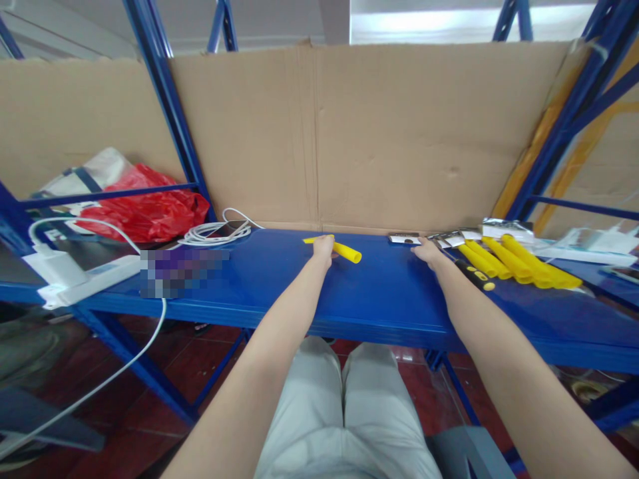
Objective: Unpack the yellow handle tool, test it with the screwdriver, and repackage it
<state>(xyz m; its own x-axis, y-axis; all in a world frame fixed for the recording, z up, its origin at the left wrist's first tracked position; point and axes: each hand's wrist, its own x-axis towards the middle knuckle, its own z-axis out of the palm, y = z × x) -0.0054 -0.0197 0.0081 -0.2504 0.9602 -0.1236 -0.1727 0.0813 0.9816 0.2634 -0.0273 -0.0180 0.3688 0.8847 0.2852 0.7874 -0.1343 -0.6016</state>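
My left hand (323, 249) is closed around a yellow plastic tube (348, 253) just above the blue shelf. A thin yellow end pokes out on the hand's far left side. My right hand (428, 253) is closed by a flat, silver-and-black blade (404, 239), which looks like a putty knife's; its handle is hidden by the hand. Beside my right forearm lie black handles with yellow ends (474, 274), with metal blades (449, 239) behind them. Several more yellow tubes (519, 263) lie in a row to the right of these handles.
The blue shelf (279, 279) has a cardboard wall (389, 133) behind it and blue posts at both sides. On the left are a white power strip (107, 276), a coiled white cable (214, 233) and a red plastic bag (150, 206). White chargers (604, 239) lie far right.
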